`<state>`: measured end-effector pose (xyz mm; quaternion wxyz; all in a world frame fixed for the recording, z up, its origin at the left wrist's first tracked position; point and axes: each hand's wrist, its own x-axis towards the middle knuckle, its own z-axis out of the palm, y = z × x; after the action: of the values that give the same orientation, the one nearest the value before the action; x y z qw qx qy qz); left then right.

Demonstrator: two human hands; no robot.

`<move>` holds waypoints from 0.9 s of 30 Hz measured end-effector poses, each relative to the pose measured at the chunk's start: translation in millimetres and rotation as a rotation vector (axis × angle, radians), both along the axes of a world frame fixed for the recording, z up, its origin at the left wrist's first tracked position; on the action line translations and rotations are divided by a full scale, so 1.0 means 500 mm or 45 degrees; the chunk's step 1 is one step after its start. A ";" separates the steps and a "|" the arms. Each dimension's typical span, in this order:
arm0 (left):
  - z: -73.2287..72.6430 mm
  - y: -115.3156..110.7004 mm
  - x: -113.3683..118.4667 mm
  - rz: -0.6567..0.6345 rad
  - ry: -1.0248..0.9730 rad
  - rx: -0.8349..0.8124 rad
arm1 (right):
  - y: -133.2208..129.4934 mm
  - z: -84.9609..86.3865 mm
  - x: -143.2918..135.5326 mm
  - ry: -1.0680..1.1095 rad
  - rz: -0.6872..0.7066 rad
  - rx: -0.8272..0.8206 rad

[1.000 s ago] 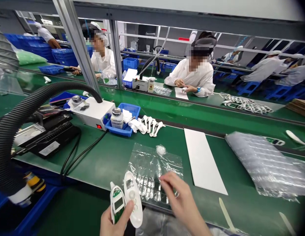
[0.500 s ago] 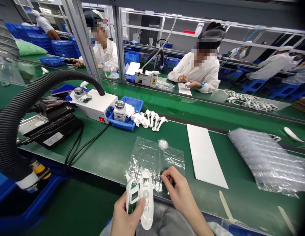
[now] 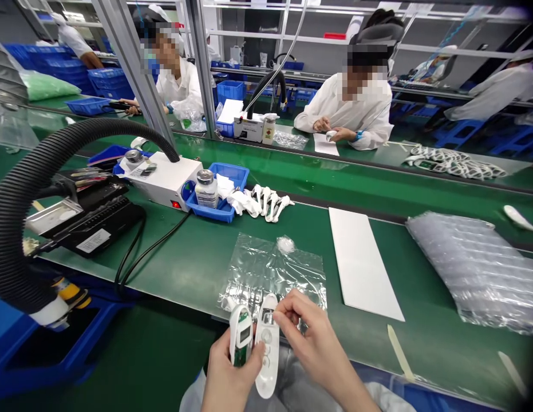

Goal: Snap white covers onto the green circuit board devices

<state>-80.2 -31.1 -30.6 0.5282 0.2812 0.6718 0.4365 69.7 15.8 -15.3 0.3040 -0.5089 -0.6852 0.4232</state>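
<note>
Near the bench edge, left hand (image 3: 225, 377) holds two shells (image 3: 266, 343) seemingly lengthwise, tips away.

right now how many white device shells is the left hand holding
2: the green-faced shell sits nearer the thumb of the left hand; the plain white shell lies beside it, touched by the right hand.

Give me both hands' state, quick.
Left hand: closed, holding a green-faced device half and a white shell.
Right hand: fingertips pinched at the white shell's top.
</note>
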 end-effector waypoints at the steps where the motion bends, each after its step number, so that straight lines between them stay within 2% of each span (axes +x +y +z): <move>1: 0.000 0.001 0.001 -0.004 0.007 0.004 | 0.001 -0.004 -0.002 -0.007 0.001 0.008; 12: 0.007 0.008 0.010 0.019 -0.006 -0.020 | -0.001 -0.023 -0.002 -0.064 -0.062 0.066; 17: 0.005 0.007 0.009 0.033 0.000 -0.023 | -0.015 -0.029 -0.008 0.043 -0.163 -0.091; 23: 0.008 -0.005 -0.003 -0.017 0.054 0.127 | -0.027 -0.035 -0.024 -0.029 -0.121 -0.185; 25: 0.008 -0.009 -0.011 -0.002 0.059 0.157 | -0.031 -0.037 -0.039 0.034 -0.161 -0.193; 27: 0.008 -0.014 -0.020 0.039 0.045 0.136 | -0.036 -0.038 -0.063 0.254 -0.220 -0.284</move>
<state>-90.3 -38.3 -26.9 0.4938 0.3064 0.6609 0.4748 38.3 -2.5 -34.5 0.3474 -0.5520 -0.5541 0.5173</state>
